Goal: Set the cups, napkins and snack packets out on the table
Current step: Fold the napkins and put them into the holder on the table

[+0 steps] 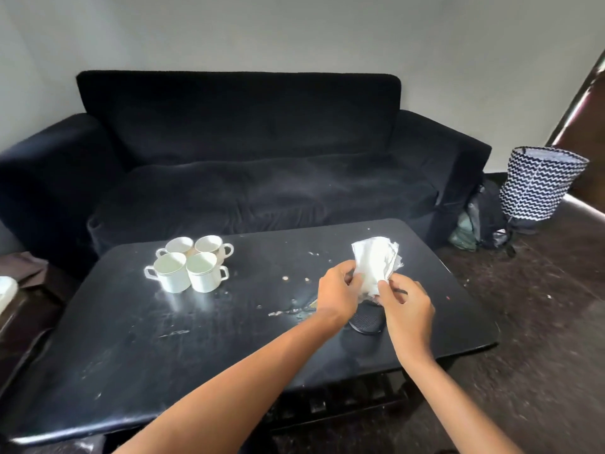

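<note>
Both hands (339, 286) (406, 306) grip napkins (376, 262) — four cups (188, 267) well left, black disc (365, 321) beneath.

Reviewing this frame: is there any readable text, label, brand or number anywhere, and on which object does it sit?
None readable.
White ceramic cups on the black table: plain, thin rim lines only.
Bundle of white paper napkins, held by left hand and right hand: no print visible.
Black-and-white zigzag basket: pattern only.
Black ribbed oval object under the hands: no lettering visible.
</note>
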